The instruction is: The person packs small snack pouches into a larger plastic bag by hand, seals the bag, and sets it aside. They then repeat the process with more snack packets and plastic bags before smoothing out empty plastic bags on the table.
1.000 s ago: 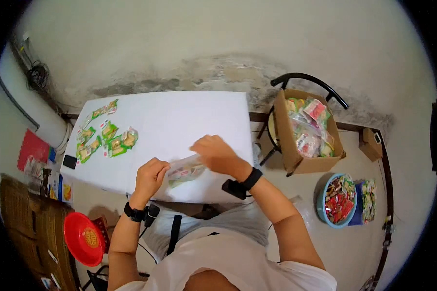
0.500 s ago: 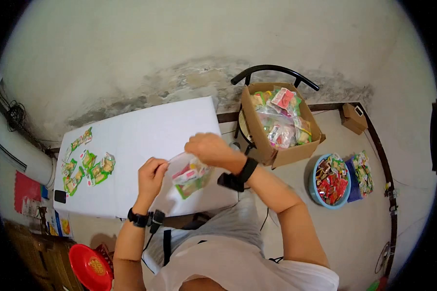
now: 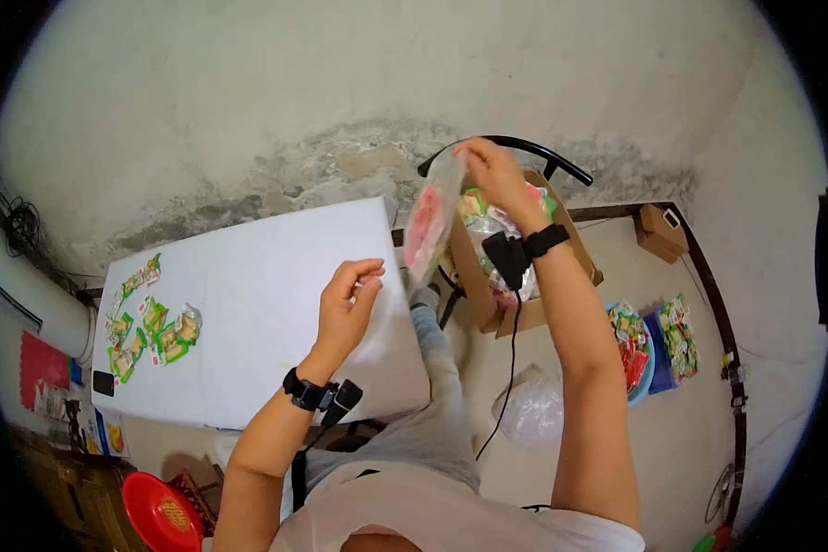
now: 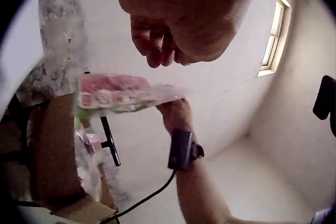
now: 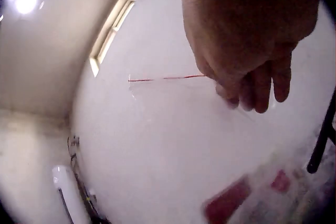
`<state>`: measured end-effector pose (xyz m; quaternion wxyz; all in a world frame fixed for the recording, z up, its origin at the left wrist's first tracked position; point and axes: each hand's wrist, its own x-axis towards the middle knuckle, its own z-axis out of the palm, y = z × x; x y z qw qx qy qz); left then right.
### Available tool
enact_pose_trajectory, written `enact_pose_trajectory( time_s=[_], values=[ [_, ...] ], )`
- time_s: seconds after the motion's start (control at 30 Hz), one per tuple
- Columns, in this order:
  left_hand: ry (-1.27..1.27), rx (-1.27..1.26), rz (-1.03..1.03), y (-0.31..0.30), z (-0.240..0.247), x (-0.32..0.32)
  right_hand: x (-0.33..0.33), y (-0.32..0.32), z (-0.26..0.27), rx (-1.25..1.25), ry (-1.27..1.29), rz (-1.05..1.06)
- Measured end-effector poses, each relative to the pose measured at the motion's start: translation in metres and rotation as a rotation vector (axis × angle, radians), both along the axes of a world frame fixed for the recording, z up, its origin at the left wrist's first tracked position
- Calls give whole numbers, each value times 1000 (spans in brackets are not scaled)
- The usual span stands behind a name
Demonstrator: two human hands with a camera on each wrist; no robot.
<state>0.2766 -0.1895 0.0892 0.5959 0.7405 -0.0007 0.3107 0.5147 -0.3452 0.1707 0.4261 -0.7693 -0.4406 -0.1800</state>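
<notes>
High over the cardboard box point(image 3: 469, 276), my right hand point(image 3: 499, 177) pinches the top corner of a clear zip bag point(image 3: 430, 216). The bag hangs tilted in the air, with a pink-red packet showing inside. In the left wrist view the same bag point(image 4: 118, 91) lies almost sideways, some green at its lower end. Its thin red zip line point(image 5: 168, 78) runs to my fingers in the right wrist view. Above the right end of the white table point(image 3: 267, 313), my left hand point(image 3: 345, 308) holds nothing, its fingers loosely bent.
Filled clear bags fill the box, which sits on a black-framed chair point(image 3: 524, 143). Several green snack packets point(image 3: 170, 340) and a phone point(image 3: 104, 383) lie on the table's left. A blue basin point(image 3: 649, 382) of packets and a clear plastic bag point(image 3: 535, 409) stand on the floor.
The bag has gone from between both hands over the table to the right hand alone, up and right toward the box. The left hand has let go and shifted right.
</notes>
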Motion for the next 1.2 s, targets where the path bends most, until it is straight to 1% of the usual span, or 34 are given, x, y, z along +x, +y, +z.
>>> enact_pose_trajectory(
  time_s=[0.03, 0.07, 0.13, 0.2, 0.27, 0.3, 0.33, 0.4, 0.43, 0.5, 0.53, 0.6, 0.63, 0.67, 0.7, 0.73, 0.77, 0.8, 0.83, 0.87, 0.9, 0.93, 0.97, 1.0, 1.07, 1.1, 1.13, 1.2],
  values=[
    [1, 1, 3, 2, -9, 0, 9, -4, 3, 56, 152, 3],
    [38, 16, 11, 6, -19, -2, 18, -8, 2, 56, 153, 6],
    [76, 32, 23, 13, -33, -9, 36, -15, -5, 170, 407, -8],
    [228, 42, -12, 20, -44, -16, 55, -29, -19, 212, 414, -21],
    [222, -9, 0, 23, -58, -20, 63, -46, -31, 281, 531, -50],
    [216, -58, 11, 23, -63, -22, 55, -52, -29, 383, 627, -9],
    [214, -59, 11, 23, -65, -24, 55, -57, -37, 382, 626, -8],
    [253, -105, 5, 22, -68, -29, 66, -76, -61, 857, 926, 160],
    [252, -104, 4, 23, -72, -31, 77, -87, -76, 858, 924, 161],
    [307, -96, 16, 26, -81, -36, 107, -112, -115, 996, 929, 261],
    [307, -95, 17, 27, -82, -38, 118, -124, -135, 997, 929, 262],
    [410, -103, -2, 28, -83, -43, 137, -151, -181, 335, 392, -388],
    [413, -102, -5, 27, -87, -45, 155, -172, -231, 305, 374, -414],
    [422, -120, -7, 27, -92, -46, 163, -187, -269, 275, 357, -439],
    [431, -137, -7, 27, -95, -47, 140, -182, -255, 278, 358, -441],
    [431, -134, -8, 27, -95, -47, 102, -168, -220, 666, 735, -351],
    [432, -137, -18, 26, -95, -49, 77, -160, -198, 1052, 1107, -233],
    [434, -142, -28, 25, -96, -50, 89, -170, -222, 1052, 1108, -233],
    [436, -143, -28, 24, -97, -50, 117, -189, -265, 579, 800, -428],
    [422, -148, -23, 23, -99, -51, 131, -200, -289, 107, 471, -585],
    [405, -152, -18, 23, -101, -50, 124, -192, -283, 106, 471, -585],
    [404, -152, -19, 22, -104, -50, 111, -175, -271, 618, 772, -285],
    [404, -153, -28, 21, -108, -50, 101, -162, -262, 1124, 1037, 61],
    [405, -154, -37, 21, -109, -50, 103, -157, -264, 1125, 1036, 60],
    [418, -152, -50, 18, -108, -49, 106, -146, -271, 1025, 943, 275],
    [431, -154, -63, 18, -107, -49, 101, -143, -267, 1028, 948, 276],
    [434, -152, -60, 19, -105, -51, 92, -143, -253, 631, 911, -63],
    [436, -138, -53, 20, -103, -53, 78, -144, -231, -189, 724, -682]
  ],
)
